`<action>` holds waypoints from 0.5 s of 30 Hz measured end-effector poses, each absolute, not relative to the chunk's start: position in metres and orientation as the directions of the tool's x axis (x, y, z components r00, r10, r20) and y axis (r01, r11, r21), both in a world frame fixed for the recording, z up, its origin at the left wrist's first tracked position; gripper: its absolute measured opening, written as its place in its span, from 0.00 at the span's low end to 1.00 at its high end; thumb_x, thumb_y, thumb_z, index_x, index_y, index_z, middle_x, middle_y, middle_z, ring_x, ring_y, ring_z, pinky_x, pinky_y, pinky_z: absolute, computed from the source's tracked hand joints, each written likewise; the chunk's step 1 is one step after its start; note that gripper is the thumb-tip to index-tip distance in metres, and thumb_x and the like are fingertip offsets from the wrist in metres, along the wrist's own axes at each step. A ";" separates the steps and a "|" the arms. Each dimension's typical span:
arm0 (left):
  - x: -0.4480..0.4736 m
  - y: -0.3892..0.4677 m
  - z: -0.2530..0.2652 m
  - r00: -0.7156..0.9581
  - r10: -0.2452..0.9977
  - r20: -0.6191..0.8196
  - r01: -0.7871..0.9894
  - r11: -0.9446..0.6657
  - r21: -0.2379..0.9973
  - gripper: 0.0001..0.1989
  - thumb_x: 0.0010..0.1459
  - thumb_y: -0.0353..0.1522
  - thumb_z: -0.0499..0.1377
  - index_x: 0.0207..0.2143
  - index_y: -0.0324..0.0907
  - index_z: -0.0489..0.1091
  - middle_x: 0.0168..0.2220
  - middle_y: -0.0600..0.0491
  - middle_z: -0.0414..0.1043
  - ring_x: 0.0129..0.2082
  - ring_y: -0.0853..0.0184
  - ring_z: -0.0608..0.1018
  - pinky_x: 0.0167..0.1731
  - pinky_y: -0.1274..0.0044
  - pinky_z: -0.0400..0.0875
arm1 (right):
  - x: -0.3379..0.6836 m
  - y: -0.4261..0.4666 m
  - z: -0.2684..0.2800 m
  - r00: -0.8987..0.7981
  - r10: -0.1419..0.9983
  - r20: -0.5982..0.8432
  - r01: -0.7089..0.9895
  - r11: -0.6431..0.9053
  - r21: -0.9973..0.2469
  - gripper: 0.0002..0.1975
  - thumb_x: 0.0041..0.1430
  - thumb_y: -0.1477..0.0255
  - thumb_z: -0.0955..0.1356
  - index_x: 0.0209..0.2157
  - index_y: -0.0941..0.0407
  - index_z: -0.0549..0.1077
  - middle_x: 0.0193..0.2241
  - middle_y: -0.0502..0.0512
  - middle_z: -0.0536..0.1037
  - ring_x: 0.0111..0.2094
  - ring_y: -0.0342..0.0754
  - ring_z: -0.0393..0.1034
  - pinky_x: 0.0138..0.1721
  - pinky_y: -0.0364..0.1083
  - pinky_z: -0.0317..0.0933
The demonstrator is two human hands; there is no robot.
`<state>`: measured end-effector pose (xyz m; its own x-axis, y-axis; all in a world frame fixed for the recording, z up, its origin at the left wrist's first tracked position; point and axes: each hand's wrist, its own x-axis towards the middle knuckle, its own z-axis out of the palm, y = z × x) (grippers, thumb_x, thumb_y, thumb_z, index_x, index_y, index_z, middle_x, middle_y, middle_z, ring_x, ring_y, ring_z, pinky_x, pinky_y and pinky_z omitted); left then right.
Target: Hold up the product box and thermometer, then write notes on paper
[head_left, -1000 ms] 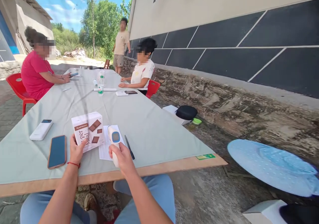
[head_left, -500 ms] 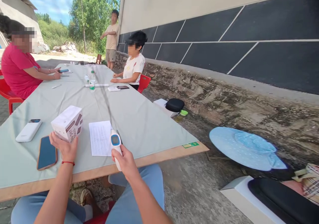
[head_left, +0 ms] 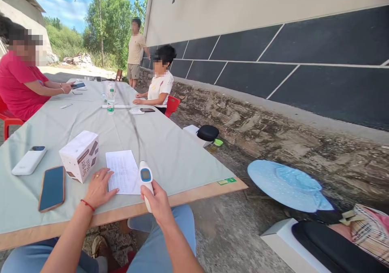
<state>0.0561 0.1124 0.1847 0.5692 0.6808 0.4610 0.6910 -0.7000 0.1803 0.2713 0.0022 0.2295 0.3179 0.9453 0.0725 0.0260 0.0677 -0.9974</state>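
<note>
My right hand (head_left: 157, 202) is wrapped round the handle of a white infrared thermometer (head_left: 146, 178), its small screen facing me, held above the table's front edge. My left hand (head_left: 99, 188) lies with fingers spread at the left side of a printed sheet of paper (head_left: 124, 169), fingertips on its edge. Just beyond that hand stands a white box (head_left: 79, 153) with brown print. A phone (head_left: 52, 188) in a brown case lies left of the hand, and a white power bank (head_left: 29, 161) rests farther left.
A light cloth covers the long table (head_left: 170, 159). Farther along it stand a water bottle (head_left: 111, 103) and another phone (head_left: 147, 110). Two people sit on either side; a third stands behind. On the ground at right are a blue hat (head_left: 288, 184) and a black case (head_left: 331, 244).
My left hand has let go of the white box, which now stands on the table, and has moved down right onto the paper's edge. The thermometer stays in my right hand.
</note>
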 end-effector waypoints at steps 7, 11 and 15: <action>0.056 0.112 0.185 0.587 0.717 0.375 0.699 -0.683 0.212 0.29 0.52 0.47 0.62 0.53 0.42 0.65 0.56 0.41 0.66 0.56 0.50 0.67 0.53 0.57 0.62 | 0.305 0.023 0.206 0.425 0.898 0.113 0.137 0.059 -0.989 0.18 0.51 0.55 0.67 0.33 0.57 0.71 0.21 0.48 0.70 0.25 0.46 0.63 0.29 0.44 0.58; 0.057 0.111 0.186 0.586 0.732 0.348 0.708 -0.671 0.219 0.30 0.50 0.47 0.63 0.52 0.42 0.65 0.56 0.40 0.65 0.57 0.49 0.67 0.54 0.57 0.61 | 0.345 0.053 0.190 0.481 0.858 0.180 0.483 -0.089 -0.871 0.18 0.51 0.59 0.66 0.39 0.57 0.73 0.31 0.55 0.76 0.34 0.51 0.68 0.35 0.46 0.60; 0.057 0.110 0.185 0.581 0.745 0.329 0.716 -0.660 0.228 0.32 0.49 0.47 0.63 0.53 0.42 0.65 0.56 0.40 0.65 0.56 0.48 0.67 0.54 0.56 0.59 | 0.382 0.079 0.182 0.510 0.856 0.085 0.741 -0.387 -0.549 0.21 0.56 0.66 0.66 0.49 0.60 0.71 0.44 0.64 0.75 0.45 0.55 0.70 0.40 0.47 0.60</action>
<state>0.0574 0.1103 0.1854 0.5810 0.7445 0.3288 0.7164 -0.6595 0.2276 0.3820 0.0790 0.1824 0.5100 0.8560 0.0845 0.7406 -0.3869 -0.5493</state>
